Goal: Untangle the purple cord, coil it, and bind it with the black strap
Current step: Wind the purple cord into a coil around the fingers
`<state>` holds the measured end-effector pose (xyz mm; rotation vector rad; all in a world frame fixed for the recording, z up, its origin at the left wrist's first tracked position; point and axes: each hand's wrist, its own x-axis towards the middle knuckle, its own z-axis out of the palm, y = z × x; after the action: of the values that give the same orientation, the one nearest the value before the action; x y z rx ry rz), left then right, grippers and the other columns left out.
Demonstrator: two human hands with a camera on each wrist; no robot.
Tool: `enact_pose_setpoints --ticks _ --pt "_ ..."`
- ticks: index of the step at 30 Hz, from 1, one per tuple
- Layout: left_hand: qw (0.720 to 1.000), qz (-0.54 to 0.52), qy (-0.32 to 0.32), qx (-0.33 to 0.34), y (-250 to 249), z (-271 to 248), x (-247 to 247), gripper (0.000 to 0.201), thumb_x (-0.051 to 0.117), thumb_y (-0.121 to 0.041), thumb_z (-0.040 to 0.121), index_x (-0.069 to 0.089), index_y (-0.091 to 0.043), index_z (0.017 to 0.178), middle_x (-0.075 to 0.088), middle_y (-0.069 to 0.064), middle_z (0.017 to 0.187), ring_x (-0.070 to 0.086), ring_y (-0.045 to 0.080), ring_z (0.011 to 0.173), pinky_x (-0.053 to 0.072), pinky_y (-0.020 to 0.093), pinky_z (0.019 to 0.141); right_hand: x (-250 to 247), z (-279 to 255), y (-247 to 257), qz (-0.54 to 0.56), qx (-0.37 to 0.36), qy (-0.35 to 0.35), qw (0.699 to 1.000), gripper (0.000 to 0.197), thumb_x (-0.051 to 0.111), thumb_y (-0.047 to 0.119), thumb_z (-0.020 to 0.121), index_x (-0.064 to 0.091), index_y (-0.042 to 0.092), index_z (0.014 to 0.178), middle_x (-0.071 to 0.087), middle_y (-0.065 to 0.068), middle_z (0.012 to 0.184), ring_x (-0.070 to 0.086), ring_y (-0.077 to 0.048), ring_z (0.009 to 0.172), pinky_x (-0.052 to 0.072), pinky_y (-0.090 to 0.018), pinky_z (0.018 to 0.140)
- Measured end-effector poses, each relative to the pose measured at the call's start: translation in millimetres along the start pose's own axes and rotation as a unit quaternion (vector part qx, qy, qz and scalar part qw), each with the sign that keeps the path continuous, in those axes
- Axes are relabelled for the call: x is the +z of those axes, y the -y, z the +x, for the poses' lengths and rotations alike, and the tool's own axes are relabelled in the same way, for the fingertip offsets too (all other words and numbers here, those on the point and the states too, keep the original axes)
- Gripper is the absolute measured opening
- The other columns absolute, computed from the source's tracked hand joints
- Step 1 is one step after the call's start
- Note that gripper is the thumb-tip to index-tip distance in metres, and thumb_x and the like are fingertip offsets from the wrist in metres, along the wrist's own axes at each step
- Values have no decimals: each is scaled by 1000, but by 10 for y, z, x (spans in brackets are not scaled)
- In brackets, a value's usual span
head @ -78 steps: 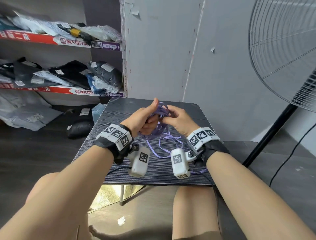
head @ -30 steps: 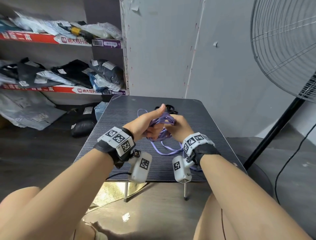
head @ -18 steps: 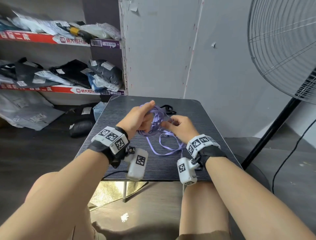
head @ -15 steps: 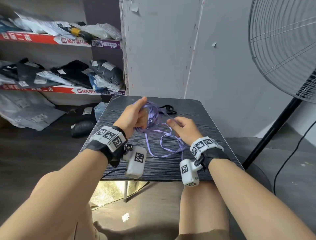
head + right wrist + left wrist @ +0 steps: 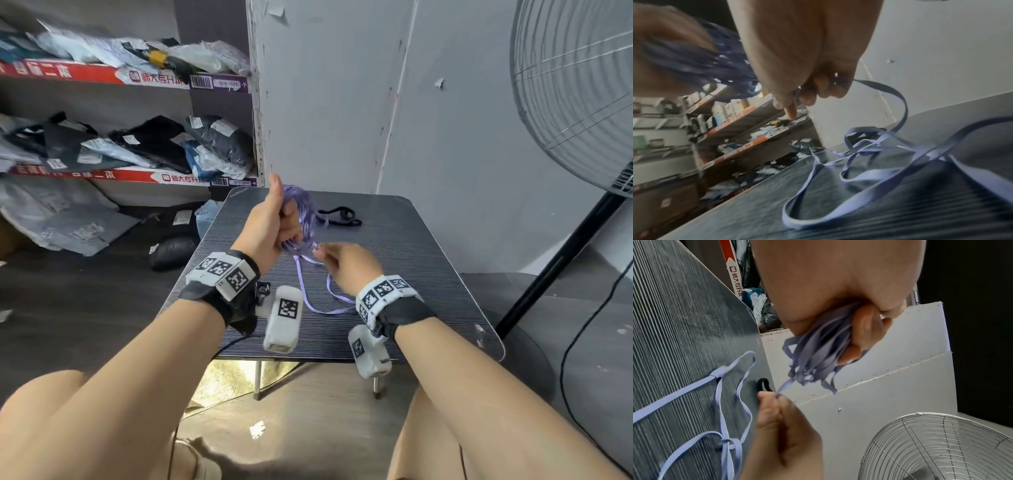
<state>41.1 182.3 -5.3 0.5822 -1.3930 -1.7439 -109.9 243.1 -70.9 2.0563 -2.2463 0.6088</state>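
My left hand (image 5: 274, 226) grips a bundle of coiled flat purple cord (image 5: 303, 214) above the dark table (image 5: 411, 274), thumb up; in the left wrist view the curled fingers (image 5: 865, 331) clamp several loops of purple cord (image 5: 818, 356). Lower and to the right, my right hand (image 5: 342, 262) pinches the loose run of cord; its fingers (image 5: 813, 91) close on the strand. The rest of the cord (image 5: 322, 298) trails in loose loops on the table, with a small knot (image 5: 725, 443). The black strap (image 5: 339, 216) lies on the table behind the hands.
Shelves (image 5: 120, 78) stacked with packed goods stand at the left. A large standing fan (image 5: 582, 102) and its pole are at the right, close to the table's right edge. A grey wall panel (image 5: 342, 102) rises behind the table.
My left hand rose with the coiled bundle, thumb now pointing up. My right hand dropped lower and nearer, drawing the loose strand taut; less cord lies loose on the table.
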Motion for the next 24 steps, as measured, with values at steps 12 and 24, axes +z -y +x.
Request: enact_pose_setpoints --ticks 12,24 --pt "968 239 -67 30 240 100 -69 52 38 -46 98 48 -10 62 50 11 60 45 15 52 40 26 59 17 -31 225 -60 -140 81 985 46 42 8 95 39 28 138 58 -10 119 58 -31 101 51 -42 76" --pt "957 285 -36 35 365 52 -18 33 44 -30 99 40 -14 70 38 6 63 40 13 55 34 14 48 29 -102 417 9 -114 -143 983 28 68 32 78 57 7 89 66 -7 66 62 -30 54 36 -27 44"
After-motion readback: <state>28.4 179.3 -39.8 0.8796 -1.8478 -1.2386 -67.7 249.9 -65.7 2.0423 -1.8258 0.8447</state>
